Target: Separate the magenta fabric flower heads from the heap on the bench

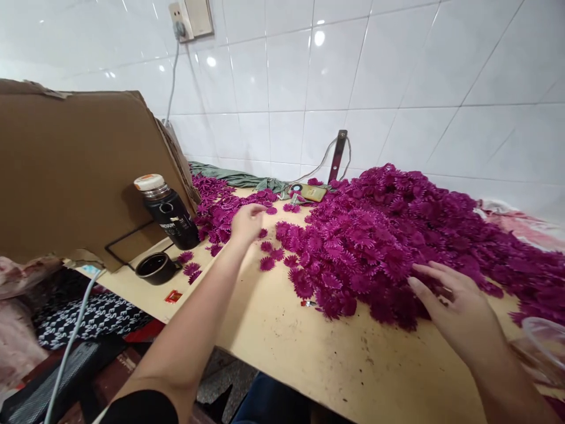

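Left hand (247,222): near the centre of the frame, you are bringing the fingertips narrowly together, pointing right, beside a purple flower piece (271,210); any grip is blurred from sight.
Right hand (461,315): at lower right you are curling the fingers loosely, pointing up-left over the pile's edge; whether they are pinching anything is unclear.
Flower pile (362,235): filling the centre to right edge, its long axis running rightward and slightly down.
Flower shape: round, fringed discs, facing many ways within the pile.
Surfaces: smooth pale tabletop (282,341), specked; glossy wall tiles (335,70); brown cardboard (75,171) standing at left.
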### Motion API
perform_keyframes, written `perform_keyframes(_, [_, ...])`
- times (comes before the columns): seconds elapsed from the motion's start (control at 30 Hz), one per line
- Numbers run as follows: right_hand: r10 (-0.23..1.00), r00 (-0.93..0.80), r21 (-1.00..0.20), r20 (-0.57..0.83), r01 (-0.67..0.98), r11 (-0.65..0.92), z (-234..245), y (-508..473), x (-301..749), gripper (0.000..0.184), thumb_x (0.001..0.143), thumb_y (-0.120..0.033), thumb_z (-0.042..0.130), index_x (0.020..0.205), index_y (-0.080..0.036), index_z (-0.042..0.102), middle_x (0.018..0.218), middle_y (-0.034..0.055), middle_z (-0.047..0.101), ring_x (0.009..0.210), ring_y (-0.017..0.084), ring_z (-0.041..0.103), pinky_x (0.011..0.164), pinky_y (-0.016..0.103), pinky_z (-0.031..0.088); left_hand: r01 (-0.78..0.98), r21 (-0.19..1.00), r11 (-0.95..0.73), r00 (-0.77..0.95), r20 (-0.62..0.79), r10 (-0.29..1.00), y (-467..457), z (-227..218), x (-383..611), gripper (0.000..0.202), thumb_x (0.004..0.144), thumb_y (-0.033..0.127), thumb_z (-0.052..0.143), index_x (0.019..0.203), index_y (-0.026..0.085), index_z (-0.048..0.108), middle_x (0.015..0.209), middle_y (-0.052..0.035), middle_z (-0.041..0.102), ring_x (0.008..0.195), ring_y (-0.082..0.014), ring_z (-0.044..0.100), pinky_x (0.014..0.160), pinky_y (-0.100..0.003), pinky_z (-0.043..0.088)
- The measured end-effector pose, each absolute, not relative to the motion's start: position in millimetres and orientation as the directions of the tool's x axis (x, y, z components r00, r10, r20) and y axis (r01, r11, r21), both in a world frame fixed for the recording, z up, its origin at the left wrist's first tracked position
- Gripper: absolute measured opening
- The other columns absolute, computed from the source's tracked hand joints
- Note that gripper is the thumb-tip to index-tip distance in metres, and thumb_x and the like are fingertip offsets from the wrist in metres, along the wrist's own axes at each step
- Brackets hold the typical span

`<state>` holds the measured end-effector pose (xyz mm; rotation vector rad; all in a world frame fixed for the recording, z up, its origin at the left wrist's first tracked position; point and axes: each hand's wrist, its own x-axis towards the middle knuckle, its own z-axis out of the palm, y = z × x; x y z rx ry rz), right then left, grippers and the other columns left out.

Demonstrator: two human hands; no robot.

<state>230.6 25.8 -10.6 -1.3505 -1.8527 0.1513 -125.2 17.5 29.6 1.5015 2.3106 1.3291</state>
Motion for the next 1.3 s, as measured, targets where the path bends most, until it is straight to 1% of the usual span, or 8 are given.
perform_keyframes(0.23, [0.884,-0.1,-0.589,0.457,0.71,0.385,-23,10,233,0.034,0.07,-0.052,0.051,0.079,-0.023,0.066,0.09,0.0094,0.065,0.087,0.027,0.058,0.079,0.046,0.047,0.72,0.506,0.475,-0.663,0.297,0.687,14,9,-202,0.029,0.066,0.023,0.059,0.094,0.016,0.066,0.116,-0.0186,0.057,0.112,-0.0373,0.047,0.09,-0.049,0.035])
perform_keyframes(0.37, [0.908,-0.087,-0.616,0.41,0.707,0.346,-22,2,236,0.03,0.07,-0.051,0.051,0.075,-0.024,0.066,0.085,0.009,0.066,0.082,0.026,0.059,0.069,0.042,0.05,0.699,0.478,0.532,-0.693,0.266,0.67,16,1,-208,0.02,0.072,0.028,0.052,0.08,0.02,0.069,0.102,-0.0154,0.065,0.101,-0.0363,0.055,0.084,-0.049,0.038])
perform_keyframes(0.57, [0.892,-0.094,-0.63,0.442,0.676,0.383,-9,3,222,0.03,0.072,-0.049,0.05,0.076,-0.023,0.065,0.085,0.0078,0.066,0.083,0.025,0.059,0.079,0.043,0.047,0.67,0.541,0.508,-0.724,0.327,0.607,12,16,-211,0.038,0.079,0.032,0.041,0.105,0.015,0.063,0.102,-0.0174,0.066,0.097,-0.0347,0.058,0.081,-0.044,0.04])
perform_keyframes(0.8, [0.967,-0.148,-0.901,0.207,0.356,0.248,13,-2,151,0.032,0.074,-0.05,0.052,0.083,-0.021,0.063,0.086,0.0081,0.066,0.08,0.021,0.06,0.071,0.033,0.05,0.781,0.592,0.201,-0.541,0.478,0.692,9,26,-147,0.031,0.08,0.027,0.045,0.102,0.021,0.065,0.099,-0.0073,0.068,0.09,-0.0236,0.061,0.08,-0.034,0.044])
perform_keyframes(0.87, [0.981,-0.185,-0.975,0.065,0.199,0.102,20,-2,134,0.036,0.072,-0.052,0.055,0.087,-0.02,0.062,0.089,0.0085,0.066,0.081,0.019,0.061,0.071,0.032,0.051,0.82,0.566,-0.092,-0.319,0.583,0.747,0,22,-108,0.027,0.078,0.02,0.047,0.097,0.023,0.066,0.096,-0.0058,0.069,0.089,-0.0219,0.061,0.081,-0.035,0.045])
perform_keyframes(1.03, [0.932,-0.326,-0.977,-0.156,-0.089,-0.195,26,0,119,0.041,0.058,-0.051,0.069,0.081,-0.018,0.061,0.086,0.0066,0.066,0.073,0.015,0.061,0.065,0.028,0.051,0.804,0.229,-0.549,0.259,0.696,0.67,-33,9,-29,0.034,0.08,0.008,0.041,0.103,0.021,0.062,0.102,-0.0071,0.068,0.092,-0.0196,0.06,0.081,-0.038,0.043])
perform_keyframes(1.17, [0.933,-0.332,-0.973,-0.139,-0.13,-0.191,22,-2,130,0.034,0.051,-0.034,0.076,0.077,-0.017,0.063,0.073,0.0009,0.065,0.068,0.011,0.059,0.071,0.026,0.048,0.799,0.182,-0.573,0.286,0.723,0.629,-46,6,-18,0.025,0.083,0.013,0.045,0.098,0.021,0.063,0.101,-0.0068,0.067,0.092,-0.0192,0.059,0.077,-0.037,0.043])
perform_keyframes(1.3, [0.952,-0.288,-0.984,-0.104,-0.109,-0.14,22,-8,138,0.023,0.054,-0.014,0.071,0.075,-0.017,0.061,0.074,-0.0001,0.066,0.074,0.011,0.06,0.08,0.028,0.046,0.735,0.431,-0.523,0.131,0.667,0.733,-47,4,-18,0.023,0.081,0.021,0.051,0.101,0.019,0.061,0.1,-0.0079,0.065,0.095,-0.0195,0.057,0.083,-0.037,0.044])
